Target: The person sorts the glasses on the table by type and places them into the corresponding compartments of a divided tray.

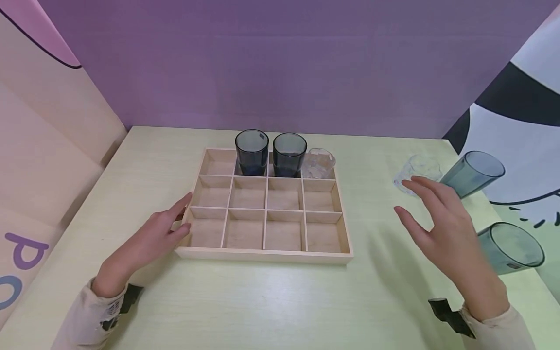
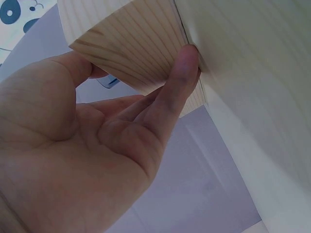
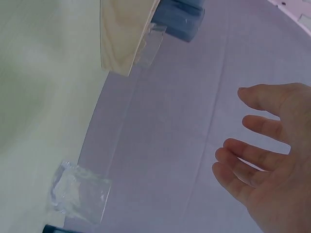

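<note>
My left hand [image 1: 150, 243] grips the left side of a divided wooden tray [image 1: 262, 255], thumb and fingers at its outer wall. In the left wrist view, a curled finger reaches the lower edge of the tray's wood [image 2: 131, 43]. My right hand [image 1: 450, 233] is raised over the right of the table with fingers spread and slightly bent, holding nothing. Just beyond its fingertips stands a clear faceted glass [image 1: 417, 170]. Beside this hand are a tall blue-grey tinted glass [image 1: 470, 175] and another tinted glass [image 1: 509, 248], partly hidden by the wrist.
Two dark tinted glasses [image 1: 252, 153] stand in middle compartments of the tray's back row. A clear faceted glass [image 1: 318, 164] occupies the back right compartment. The pale table [image 1: 280, 301] meets a purple backdrop [image 1: 280, 68] behind, with printed panels at the sides.
</note>
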`<state>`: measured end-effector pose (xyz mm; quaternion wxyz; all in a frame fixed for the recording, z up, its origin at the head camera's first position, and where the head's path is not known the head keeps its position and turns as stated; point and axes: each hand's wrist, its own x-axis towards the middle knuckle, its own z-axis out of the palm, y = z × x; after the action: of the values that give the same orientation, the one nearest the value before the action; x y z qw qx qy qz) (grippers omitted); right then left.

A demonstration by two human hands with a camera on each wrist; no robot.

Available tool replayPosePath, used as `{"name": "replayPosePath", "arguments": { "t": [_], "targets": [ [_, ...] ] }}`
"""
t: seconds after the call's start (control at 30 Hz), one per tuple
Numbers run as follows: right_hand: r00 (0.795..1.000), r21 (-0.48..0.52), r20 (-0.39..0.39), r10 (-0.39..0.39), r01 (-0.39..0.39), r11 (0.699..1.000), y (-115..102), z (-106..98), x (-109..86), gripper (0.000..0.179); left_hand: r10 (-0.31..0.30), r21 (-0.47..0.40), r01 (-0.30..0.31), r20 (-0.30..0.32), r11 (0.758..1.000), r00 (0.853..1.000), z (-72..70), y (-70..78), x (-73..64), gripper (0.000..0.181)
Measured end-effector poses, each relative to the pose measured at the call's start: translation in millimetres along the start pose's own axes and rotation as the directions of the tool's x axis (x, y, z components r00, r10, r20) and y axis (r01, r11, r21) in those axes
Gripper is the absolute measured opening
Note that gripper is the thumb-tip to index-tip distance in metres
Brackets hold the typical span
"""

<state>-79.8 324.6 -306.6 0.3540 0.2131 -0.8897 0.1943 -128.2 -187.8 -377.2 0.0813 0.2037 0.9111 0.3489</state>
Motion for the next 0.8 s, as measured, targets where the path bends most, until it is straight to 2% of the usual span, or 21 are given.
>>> {"name": "replayPosePath", "arguments": {
  "t": [0.2,0.3,0.4,0.53,0.67,0.73,0.8],
  "targets": [
    [0.994,-0.032,-0.040,0.098,-0.099,0.995,14.0,-9.6,-15.7,0.070,-0.001,0.000,0.001,0.006,1.000,1.000,-0.3,0.5,-0.2,0.069],
    [0.987,-0.044,-0.056,0.149,-0.151,0.988,22.2,-17.8,-25.2,0.058,0.005,0.002,-0.005,0.003,1.000,1.000,-0.5,0.6,0.4,0.068],
    [0.971,-0.064,-0.087,0.223,-0.229,0.971,29.6,-25.3,-34.8,0.048,0.014,0.005,-0.014,-0.002,1.000,1.000,-0.1,0.1,1.5,0.068],
    [0.936,-0.110,-0.122,0.329,-0.342,0.933,36.5,-33.9,-44.2,0.045,0.019,0.006,-0.019,-0.004,1.000,1.000,0.6,-0.4,3.2,0.068],
    [0.899,-0.149,-0.184,0.398,-0.426,0.892,40.2,-39.1,-50.3,0.045,0.011,0.004,-0.011,-0.002,1.000,1.000,0.5,-0.1,2.8,0.068],
    [0.867,-0.173,-0.218,0.449,-0.487,0.856,40.4,-41.0,-53.5,0.045,0.006,0.004,-0.006,-0.001,1.000,1.000,0.2,0.0,1.9,0.069],
    [0.817,-0.181,-0.242,0.523,-0.568,0.803,39.8,-42.4,-56.4,0.045,0.002,0.004,-0.002,0.002,1.000,1.000,-0.4,0.0,0.8,0.068]
  ]
}}
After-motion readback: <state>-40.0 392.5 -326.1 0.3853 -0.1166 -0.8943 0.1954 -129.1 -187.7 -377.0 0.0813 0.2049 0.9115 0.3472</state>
